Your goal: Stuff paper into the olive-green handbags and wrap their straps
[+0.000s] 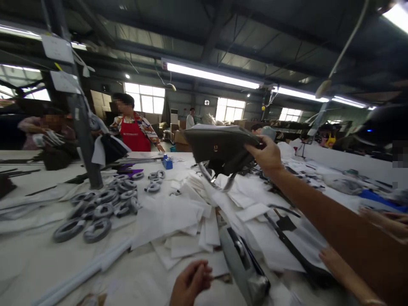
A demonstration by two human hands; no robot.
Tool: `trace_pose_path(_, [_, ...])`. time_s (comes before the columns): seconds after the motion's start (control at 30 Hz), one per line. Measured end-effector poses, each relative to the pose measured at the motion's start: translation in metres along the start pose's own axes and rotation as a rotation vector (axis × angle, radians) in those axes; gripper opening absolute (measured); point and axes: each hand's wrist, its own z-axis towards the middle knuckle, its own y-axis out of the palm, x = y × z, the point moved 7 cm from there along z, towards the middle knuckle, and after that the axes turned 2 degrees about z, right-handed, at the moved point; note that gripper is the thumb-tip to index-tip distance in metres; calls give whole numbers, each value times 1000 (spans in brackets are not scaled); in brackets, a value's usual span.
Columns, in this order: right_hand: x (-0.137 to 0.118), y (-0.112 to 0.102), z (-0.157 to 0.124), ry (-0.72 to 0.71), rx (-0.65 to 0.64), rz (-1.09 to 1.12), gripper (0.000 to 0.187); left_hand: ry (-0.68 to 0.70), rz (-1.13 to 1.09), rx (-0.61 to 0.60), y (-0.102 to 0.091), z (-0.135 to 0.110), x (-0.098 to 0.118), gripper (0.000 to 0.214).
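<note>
My right hand (269,156) reaches out across the table and grips the upper right edge of a dark handbag (219,144). The bag is raised above the table, tilted, with a small metal fitting on its face and a curved handle or strap hanging below. Low in the middle, my left hand (191,282) has loosely curled fingers and nothing visible in them. Just to its right lies a grey-green bag (239,263) with a metal clasp. White paper sheets (172,216) are heaped in front of both hands.
Rolled grey rings (103,210) are piled at left near a metal post (86,140). A blue box (167,162) stands farther back. At right, another person's hand (334,263) is close to a dark strap (296,250). A person in a red apron (135,134) stands across the table.
</note>
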Motion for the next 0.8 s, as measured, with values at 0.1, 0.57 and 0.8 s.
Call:
trace_pose_path(0.1, [-66, -18, -80, 11, -182, 226, 39, 55, -495, 74, -18, -32, 33, 64])
trace_pose_path(0.57, [-185, -50, -425, 38, -370, 560, 74, 101, -274, 595, -86, -211, 120, 51])
trace_pose_path(0.8, [-177, -45, -491, 12, -941, 635, 46, 130, 829, 137, -69, -190, 131, 35])
